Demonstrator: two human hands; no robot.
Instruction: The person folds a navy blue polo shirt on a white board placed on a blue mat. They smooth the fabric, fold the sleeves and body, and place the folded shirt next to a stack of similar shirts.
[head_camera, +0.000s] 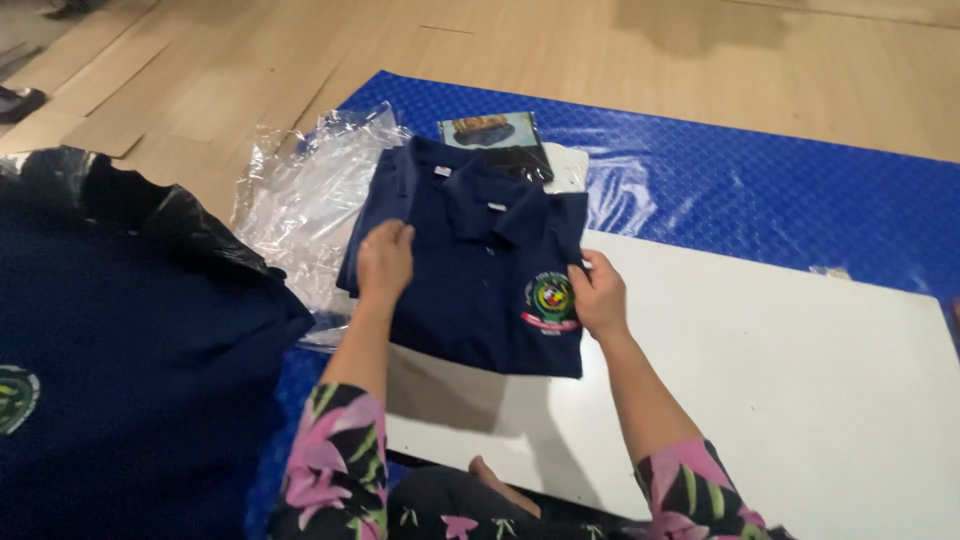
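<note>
folded navy polo shirt (470, 270), centre of the frame, held lifted over a white board (780, 380) on a blue mat (760, 190). the left hand (384, 262) pinched the shirt's left edge, fingers closed on the cloth; the right hand (598, 296) gripped the right edge beside the round badge (551, 303). clear plastic wrapping (300, 200) lay at upper left, a dark pile of shirts (130, 380) at lower left. judged risk: gripped only at its edges, the fold could sag open in the middle.

left hand (384, 258) + right hand (598, 295) gripping folded navy polo shirt (470, 280) | above white board (800, 370) | on blue mat (760, 190)
</note>
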